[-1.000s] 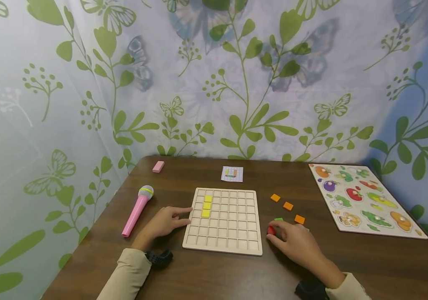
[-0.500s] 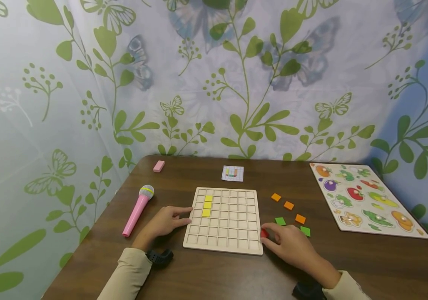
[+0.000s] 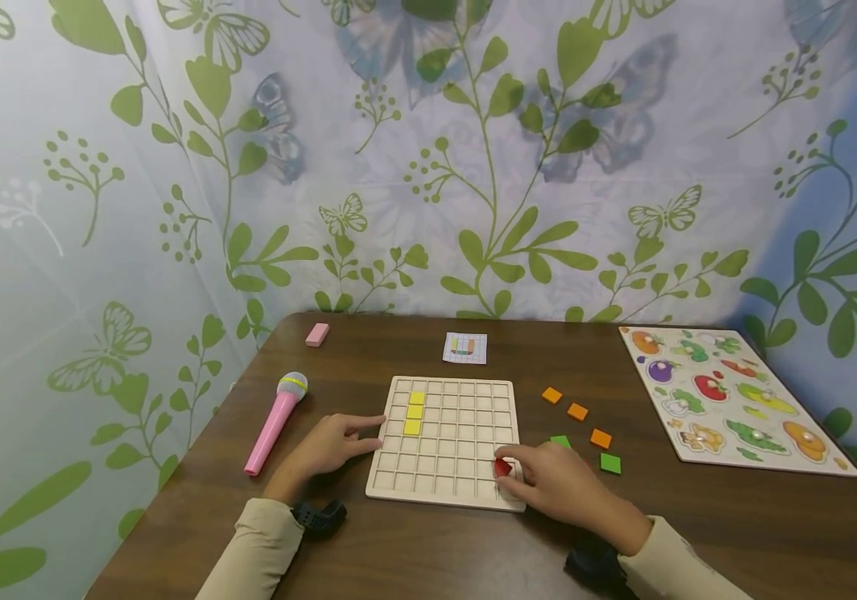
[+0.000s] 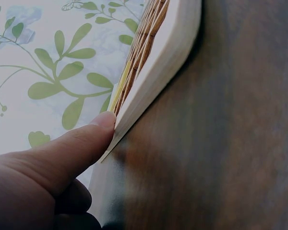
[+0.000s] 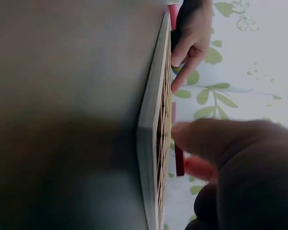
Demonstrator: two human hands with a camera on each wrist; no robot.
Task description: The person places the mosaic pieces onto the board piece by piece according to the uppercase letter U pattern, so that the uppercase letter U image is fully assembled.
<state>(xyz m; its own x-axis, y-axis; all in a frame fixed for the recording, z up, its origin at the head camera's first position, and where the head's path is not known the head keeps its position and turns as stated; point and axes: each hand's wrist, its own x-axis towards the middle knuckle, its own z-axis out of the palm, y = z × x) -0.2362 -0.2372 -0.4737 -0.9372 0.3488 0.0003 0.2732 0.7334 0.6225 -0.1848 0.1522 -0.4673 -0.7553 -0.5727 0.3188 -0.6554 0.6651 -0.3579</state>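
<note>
A square wooden grid board (image 3: 443, 483) lies on the table, with three yellow tiles (image 3: 414, 412) in a column in its upper left cells. My left hand (image 3: 327, 446) touches the board's left edge with thumb and index fingertips. In the left wrist view the straight thumb (image 4: 77, 151) presses on that edge. My right hand (image 3: 567, 483) pinches a red tile (image 3: 503, 467) between thumb and fingers over the lower right cells. The right wrist view shows this red tile (image 5: 179, 160) standing on edge above the board's surface, partly hidden by the thumb.
Right of the board lie orange tiles (image 3: 577, 412) and green tiles (image 3: 610, 463). A small pattern card (image 3: 465, 348) sits behind the board. A pink microphone (image 3: 274, 429) and pink block (image 3: 318, 335) are at left; a vegetable puzzle board (image 3: 736, 400) is at far right.
My right hand has carried the red tile leftward from the table beside the board to over its lower right cells, uncovering a green tile. My left hand has stayed at the board's edge.
</note>
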